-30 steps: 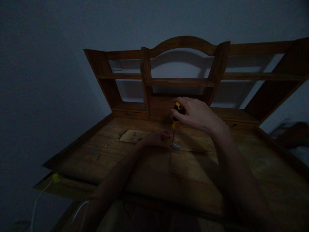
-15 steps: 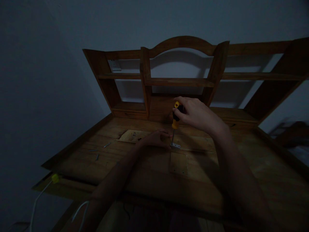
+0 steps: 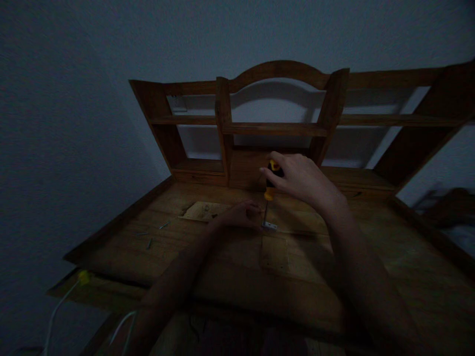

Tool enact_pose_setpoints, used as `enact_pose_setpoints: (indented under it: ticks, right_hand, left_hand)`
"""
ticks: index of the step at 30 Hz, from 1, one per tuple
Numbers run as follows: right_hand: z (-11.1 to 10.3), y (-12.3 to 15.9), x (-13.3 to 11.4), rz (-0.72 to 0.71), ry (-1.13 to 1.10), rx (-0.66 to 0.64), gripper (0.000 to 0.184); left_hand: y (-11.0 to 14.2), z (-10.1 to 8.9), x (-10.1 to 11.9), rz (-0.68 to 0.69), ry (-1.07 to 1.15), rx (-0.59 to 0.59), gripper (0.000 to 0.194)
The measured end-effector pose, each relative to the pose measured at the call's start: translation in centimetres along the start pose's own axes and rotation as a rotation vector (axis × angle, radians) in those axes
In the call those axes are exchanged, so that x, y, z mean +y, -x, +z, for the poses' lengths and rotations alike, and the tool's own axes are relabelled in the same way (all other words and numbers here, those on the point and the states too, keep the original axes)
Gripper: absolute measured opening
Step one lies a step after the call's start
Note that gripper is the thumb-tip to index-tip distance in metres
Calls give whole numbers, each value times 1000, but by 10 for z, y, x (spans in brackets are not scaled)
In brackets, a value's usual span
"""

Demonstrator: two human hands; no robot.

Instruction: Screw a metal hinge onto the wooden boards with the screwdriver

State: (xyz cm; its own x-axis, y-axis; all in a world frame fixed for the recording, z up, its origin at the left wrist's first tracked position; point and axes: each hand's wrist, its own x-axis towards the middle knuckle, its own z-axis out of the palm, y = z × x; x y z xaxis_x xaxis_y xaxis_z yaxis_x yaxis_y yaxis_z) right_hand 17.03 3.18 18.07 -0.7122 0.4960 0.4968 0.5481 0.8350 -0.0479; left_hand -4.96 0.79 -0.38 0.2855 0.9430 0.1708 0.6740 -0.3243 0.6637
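My right hand is closed round the yellow and black handle of a screwdriver, which points down. Its thin shaft reaches the left end of a small metal bracket with holes. Low beside that end is my left hand, thumb and fingers curved and closed in at the bracket; the exact contact is dim. Just in front of the bracket shows a small square wooden piece. All of this is on the wooden desktop. Whether a screw sits under the tip is too dark to tell.
Several loose screws lie on the left of the desktop. Behind them is a pale, torn-looking strip. A wooden shelf unit rises at the back. A white cable with a yellow end hangs at the front left corner.
The right hand's fingers and thumb have shifted slightly on the screwdriver handle. The left hand, bracket and loose screws keep their places; the whole view has dipped a little.
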Motion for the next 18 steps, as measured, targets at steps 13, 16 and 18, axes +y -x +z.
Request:
enact_pose_setpoints:
  ticks: [13, 16, 18]
  right_hand:
    - [2, 1, -3, 20, 50, -8, 43]
    - [2, 1, -2, -38, 0, 14, 48]
    - [2, 1, -2, -49, -15, 16, 47]
  left_hand:
    - [0, -2, 4, -1, -21, -14, 69]
    - [0, -2, 4, -9, -21, -11, 68]
    - [0, -2, 3, -9, -15, -9, 67]
